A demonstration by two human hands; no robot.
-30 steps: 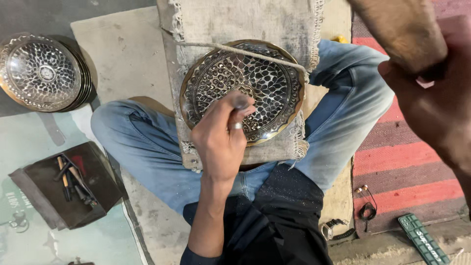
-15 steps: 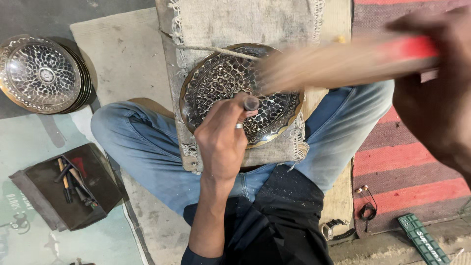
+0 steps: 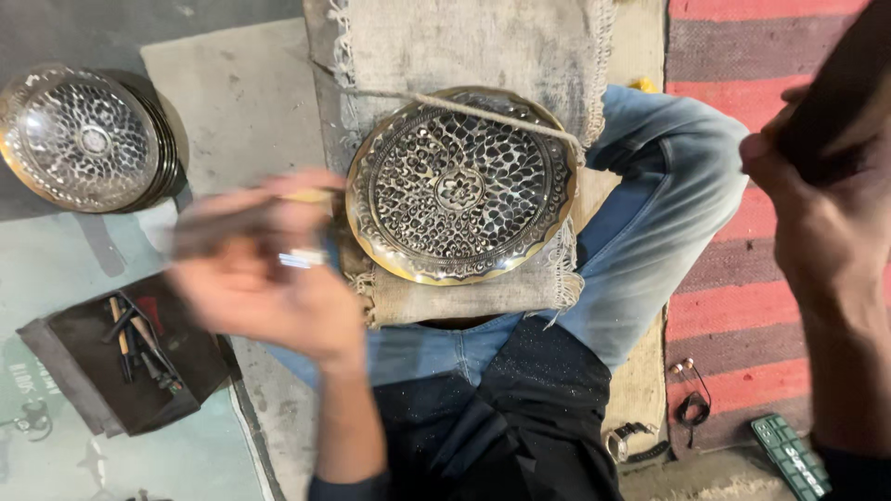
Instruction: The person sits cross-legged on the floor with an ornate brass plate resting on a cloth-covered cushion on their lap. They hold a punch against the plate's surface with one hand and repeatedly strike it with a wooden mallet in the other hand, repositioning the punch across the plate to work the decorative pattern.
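An engraved round metal plate with a pierced leaf pattern lies on a burlap cloth over my crossed legs in blue jeans. A string runs across the plate's upper edge. My left hand, blurred by motion, is just left of the plate and off it, with its fingers closed on a thin dark punch. My right hand is raised at the right edge, closed around a dark hammer handle. The hammer's head is out of view.
A stack of similar engraved plates sits at the far left. A dark open tool tray with several punches lies at the lower left. A red striped rug, a small cable and a green flat object are on the right.
My left hand has left the plate's centre and swept to the left with the punch. My right hand swung the hammer across the plate and has drawn back to the right.
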